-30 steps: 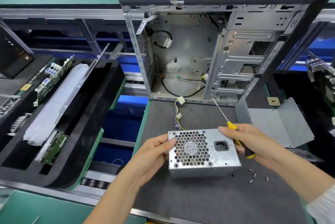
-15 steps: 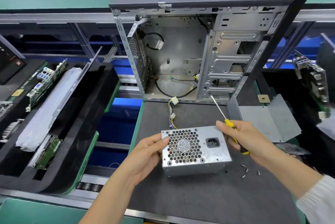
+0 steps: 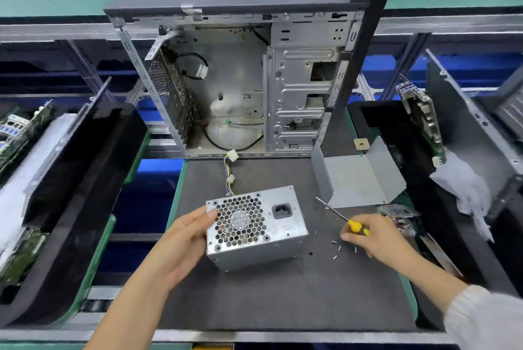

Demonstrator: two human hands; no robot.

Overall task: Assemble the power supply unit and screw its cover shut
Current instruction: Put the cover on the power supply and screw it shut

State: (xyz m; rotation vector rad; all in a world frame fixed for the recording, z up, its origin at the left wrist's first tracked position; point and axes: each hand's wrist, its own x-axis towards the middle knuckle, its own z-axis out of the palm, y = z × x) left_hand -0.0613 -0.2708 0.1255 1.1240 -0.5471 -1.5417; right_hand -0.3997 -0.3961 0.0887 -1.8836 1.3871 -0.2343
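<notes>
At lower centre, the power supply [image 3: 256, 226] is held by the left hand [image 3: 186, 239]. Loose screws [image 3: 338, 247] are scattered just right of it, nearest the right hand [image 3: 373, 236], by which the screwdriver [image 3: 343, 219] is gripped.

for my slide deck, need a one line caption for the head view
Left hand steadies the power supply unit while right hand, holding a screwdriver, reaches for loose screws.

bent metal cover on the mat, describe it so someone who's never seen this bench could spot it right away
Start at the open computer case standing at the back of the dark mat. Just off its front right corner lies the bent metal cover. Unlike the boxy power supply with its honeycomb grille, it is a plain grey sheet with upturned sides.
</notes>
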